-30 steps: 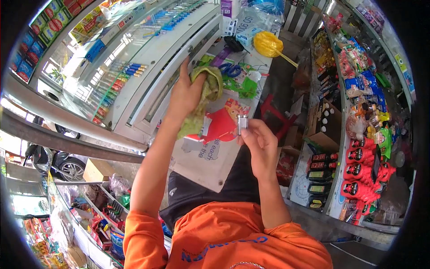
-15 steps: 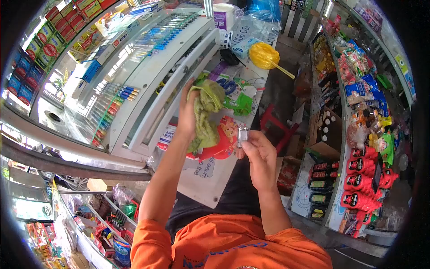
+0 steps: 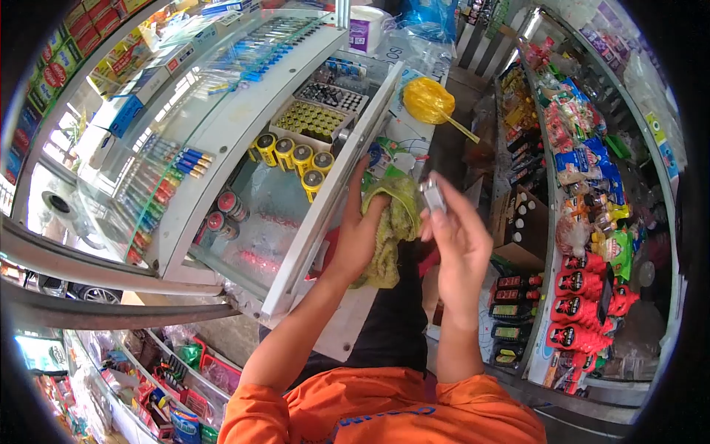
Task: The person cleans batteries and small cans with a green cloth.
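Observation:
My left hand (image 3: pixel 360 235) grips a crumpled yellow-green cloth (image 3: pixel 393 229) and rests against the front edge of a white drawer (image 3: pixel 325 203) that stands pulled out of the glass display counter (image 3: pixel 222 111). Inside the drawer lie yellow-topped batteries (image 3: pixel 292 152) and trays of small cells (image 3: pixel 314 118). My right hand (image 3: pixel 458 237) holds a small silver metal object (image 3: pixel 432 196) up between its fingertips, right next to the cloth.
A yellow round duster on a stick (image 3: pixel 429 100) lies at the counter's far end. Shelves of snack packets (image 3: pixel 584 140) and red bottles (image 3: pixel 584 311) run along the right. Pens (image 3: pixel 166 166) line the glass case. A cardboard box (image 3: pixel 525 222) sits on the floor.
The drawer has slid out toward me, showing the batteries. My left hand with the cloth moved down and right along its edge. My right hand lifted the silver object slightly.

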Action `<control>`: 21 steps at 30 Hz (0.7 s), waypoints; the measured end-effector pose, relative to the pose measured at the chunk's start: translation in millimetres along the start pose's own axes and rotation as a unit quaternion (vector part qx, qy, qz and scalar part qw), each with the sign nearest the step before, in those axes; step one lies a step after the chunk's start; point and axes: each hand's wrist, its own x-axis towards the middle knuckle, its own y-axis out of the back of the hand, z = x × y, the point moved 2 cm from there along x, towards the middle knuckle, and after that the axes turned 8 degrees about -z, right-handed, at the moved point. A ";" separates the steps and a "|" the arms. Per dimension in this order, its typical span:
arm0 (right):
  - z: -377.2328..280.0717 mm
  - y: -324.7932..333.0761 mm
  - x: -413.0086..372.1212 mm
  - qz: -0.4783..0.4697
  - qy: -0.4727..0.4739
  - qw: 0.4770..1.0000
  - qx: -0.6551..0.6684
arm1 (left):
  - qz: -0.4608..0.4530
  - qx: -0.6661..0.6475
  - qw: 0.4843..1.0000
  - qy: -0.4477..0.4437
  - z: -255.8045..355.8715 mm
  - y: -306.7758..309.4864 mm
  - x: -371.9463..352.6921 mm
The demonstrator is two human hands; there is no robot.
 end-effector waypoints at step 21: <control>41.2 -72.2 274.4 -0.357 0.160 0.686 -0.613 | -0.037 -0.059 0.997 0.035 2.8 0.3 -5.8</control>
